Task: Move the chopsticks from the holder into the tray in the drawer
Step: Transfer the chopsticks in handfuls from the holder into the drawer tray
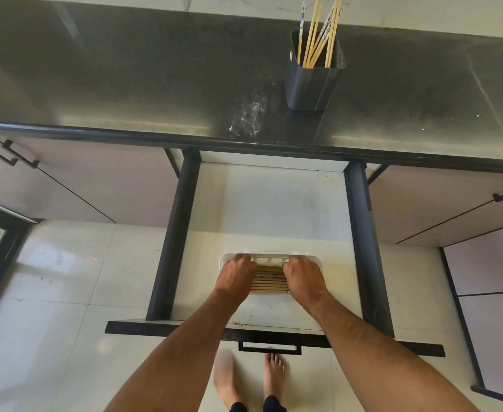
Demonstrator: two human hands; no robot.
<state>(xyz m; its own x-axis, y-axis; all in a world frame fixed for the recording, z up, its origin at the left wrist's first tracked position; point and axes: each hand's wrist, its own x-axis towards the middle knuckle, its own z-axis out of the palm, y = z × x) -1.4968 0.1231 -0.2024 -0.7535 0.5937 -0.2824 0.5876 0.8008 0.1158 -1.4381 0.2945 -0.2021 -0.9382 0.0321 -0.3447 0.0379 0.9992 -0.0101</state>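
Two hands, one tray, one holder, one open drawer; entries run largest to smallest.

Countertop [125,69]: dark, worn, spans the far half of the scene.

Drawer [274,203]: pulled out toward the person, pale floor, dark side rails, handle at the near edge.

Holder [312,81]: dark squared cup, standing far right of centre on the countertop, well apart from the drawer's contents.

Tray [271,258]: white, slotted far rim, lying in the near part of the drawer. A row of chopsticks already lies in it, long axes left to right.

Remaining chopsticks [318,34]: several, mostly pale wood with a couple patterned, standing nearly upright in the holder, leaning a little, tips up.

Left hand [235,275]: fingers curled over the tray's left end, apparently gripping its rim.

Right hand [303,278]: fingers curled over the right end likewise. Whether either hand also pinches a chopstick cannot be told.

Key relation: the standing chopsticks lie far and slightly right of both hands, so the right hand looks the nearer. Their axis is near vertical, while the tray's row runs sideways, so a turn would likely be needed.

Hidden: both ends of the tray's row, under the hands; the count in the holder, overlapped; fingertips, tucked out of sight.
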